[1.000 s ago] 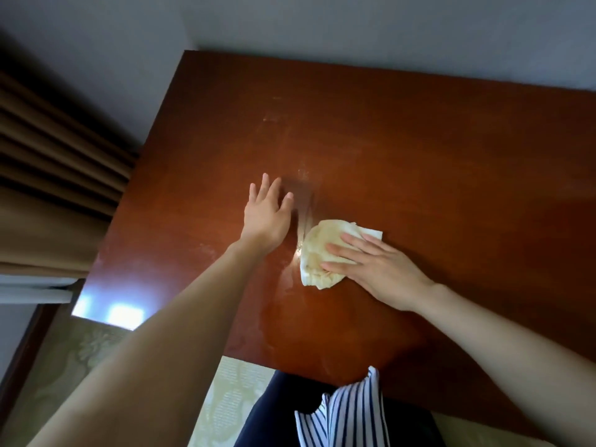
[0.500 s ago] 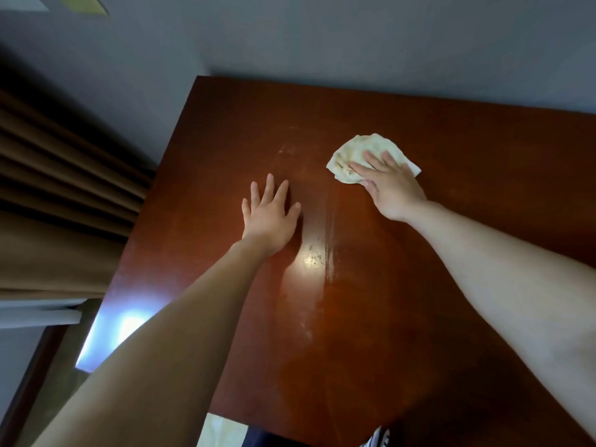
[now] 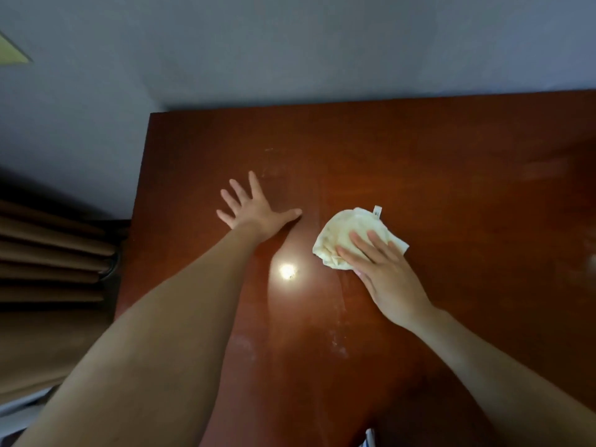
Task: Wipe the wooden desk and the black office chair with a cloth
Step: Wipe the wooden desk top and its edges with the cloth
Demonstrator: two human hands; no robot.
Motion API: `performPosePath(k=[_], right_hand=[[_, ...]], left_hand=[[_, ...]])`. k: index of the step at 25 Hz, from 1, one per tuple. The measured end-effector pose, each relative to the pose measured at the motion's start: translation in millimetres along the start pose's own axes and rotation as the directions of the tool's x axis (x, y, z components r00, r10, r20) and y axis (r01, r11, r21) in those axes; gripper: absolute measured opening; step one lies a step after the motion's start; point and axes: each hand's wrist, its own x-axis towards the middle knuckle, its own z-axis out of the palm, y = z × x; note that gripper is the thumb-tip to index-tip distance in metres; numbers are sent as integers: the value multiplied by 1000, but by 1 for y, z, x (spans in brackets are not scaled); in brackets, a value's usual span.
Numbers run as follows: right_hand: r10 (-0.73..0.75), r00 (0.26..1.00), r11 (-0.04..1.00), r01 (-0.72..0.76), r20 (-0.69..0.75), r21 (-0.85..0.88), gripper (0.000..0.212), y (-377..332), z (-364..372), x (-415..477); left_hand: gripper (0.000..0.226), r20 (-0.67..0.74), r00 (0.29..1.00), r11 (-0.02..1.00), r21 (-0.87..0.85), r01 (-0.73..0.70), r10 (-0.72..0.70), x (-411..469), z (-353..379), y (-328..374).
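Since half a second ago the cloth (image 3: 348, 230) and the right hand (image 3: 387, 275) on it have slid back from the far part of the tabletop (image 3: 451, 156) toward the person. The left hand (image 3: 254, 211) has fanned its fingers wider, with the thumb now pointing out to the right.

At the far left hangs a brown pleated curtain (image 3: 48, 253), beside the tabletop's left edge. A grey wall (image 3: 290, 43) rises behind the tabletop and meets its far edge.

The left hand lies flat on the reddish-brown wood, left of centre. It is released, palm down with its fingers straight and spread, and it grasps nothing. Its bare forearm runs back to the lower left corner.

Just nearer than that hand, between the two arms, a bright round glare (image 3: 287, 271) shines on the glossy surface. Pale streaks and specks show on the wood nearer the person.

Right of the glare lies the cream cloth, bunched and flat on the tabletop, well apart from the left hand. A small white tag (image 3: 377, 211) sticks out at its far edge. The right hand rests on the near right part of the cloth with its fingers straight, pressing down rather than gripping. Whether its thumb curls under the cloth cannot be told.
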Motion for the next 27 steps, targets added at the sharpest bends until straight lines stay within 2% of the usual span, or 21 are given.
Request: performPosePath(k=[5, 8, 11, 14, 16, 20, 27], right_hand=[[64, 997, 998, -64, 40, -4, 45, 14, -11, 41], [192, 980, 978, -195, 50, 79, 40, 29, -27, 110], [295, 953, 952, -299, 64, 63, 41, 36, -33, 171], [378, 926, 925, -378, 18, 30, 42, 29, -29, 196], [349, 936, 937, -348, -42, 29, 41, 28, -25, 185], [173, 978, 982, -164, -112, 90, 38, 23, -15, 123], [106, 977, 992, -91, -183, 89, 36, -15, 12, 16]], left_hand=[[137, 84, 994, 981, 187, 50, -66, 10, -5, 10], [138, 85, 992, 978, 197, 71, -89, 12, -4, 15], [138, 83, 993, 980, 185, 71, -88, 15, -1, 12], [138, 69, 995, 983, 176, 56, -69, 16, 0, 9], [138, 60, 997, 985, 168, 47, -58, 15, 1, 8], [138, 44, 998, 986, 165, 38, -46, 15, 3, 6], [138, 34, 997, 970, 236, 63, -73, 14, -2, 13]])
